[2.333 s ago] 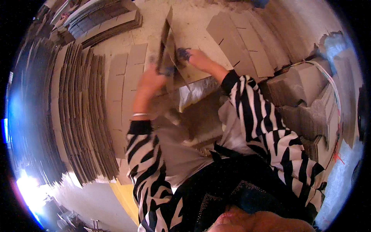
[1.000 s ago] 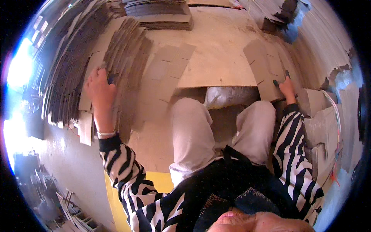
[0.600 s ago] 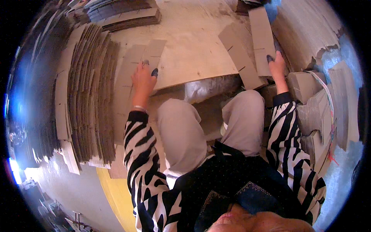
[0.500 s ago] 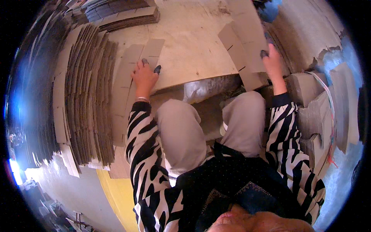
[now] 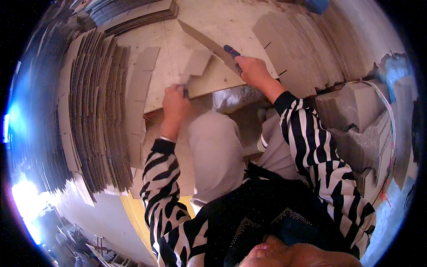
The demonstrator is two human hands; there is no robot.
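My left hand (image 5: 175, 106) is closed on a short cardboard piece (image 5: 197, 63), slightly smeared by motion, at the near edge of the wooden board (image 5: 153, 103). To its right, my right hand (image 5: 254, 72) grips the near end of a long cardboard strip (image 5: 205, 41). That strip is tilted, nearly edge-on to me, and slants away to the far left over the board. Dark coverings wrap some of my fingertips. Left of my left hand lies a flat slotted cardboard piece (image 5: 143, 73).
A tall row of stacked cardboard sheets (image 5: 95, 107) stands on the left, and another bundle (image 5: 142, 18) lies at the far left. More slotted cardboard (image 5: 289, 49) fills the right side. Tied cardboard bundles (image 5: 347, 104) sit by my right arm. Clear plastic (image 5: 235, 99) shows under the board.
My right hand has moved left from the right-hand cardboard, now with a strip in it. My left hand has come slightly nearer and right, lifting a short cardboard piece off the left side.
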